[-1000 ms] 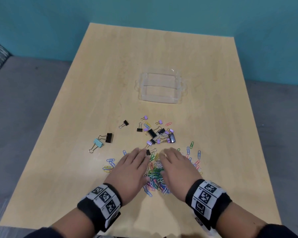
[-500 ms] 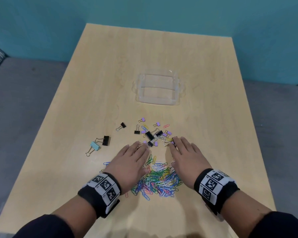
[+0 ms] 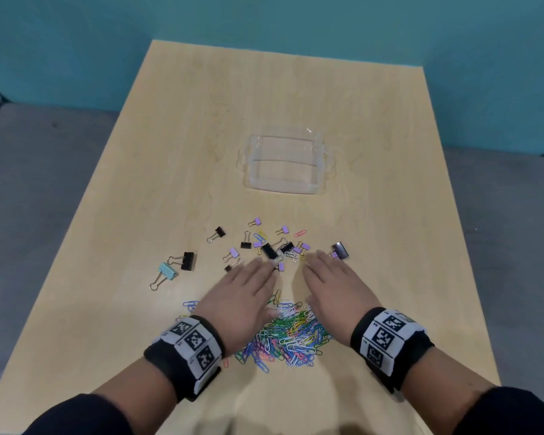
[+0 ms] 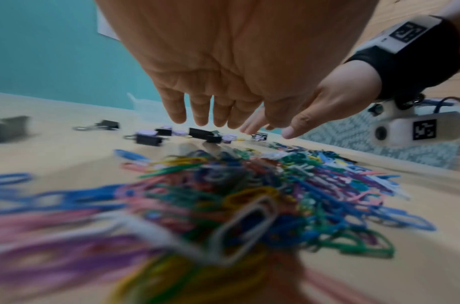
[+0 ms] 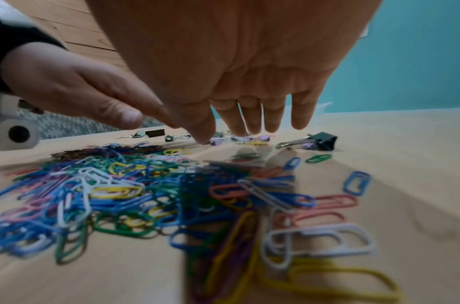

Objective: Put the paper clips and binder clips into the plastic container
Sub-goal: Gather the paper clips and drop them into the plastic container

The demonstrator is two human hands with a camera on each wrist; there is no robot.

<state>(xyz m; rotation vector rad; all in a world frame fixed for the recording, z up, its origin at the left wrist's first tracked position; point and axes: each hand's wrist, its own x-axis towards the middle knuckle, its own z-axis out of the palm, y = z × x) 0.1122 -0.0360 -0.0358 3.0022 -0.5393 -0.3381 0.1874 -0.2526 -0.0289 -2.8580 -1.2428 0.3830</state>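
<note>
Two hands, left hand (image 3: 242,296) and right hand (image 3: 333,287), fingers flat, holding nothing, now past paper clips (image 3: 288,339), reaching binder clips (image 3: 269,249). Paper clips raked into heap. Container (image 3: 285,186) beyond binder clips, nothing inside; loading not begun.

One plastic container (image 3: 285,164), two hands, a heap of paper clips (image 3: 283,337) too many to count
</note>
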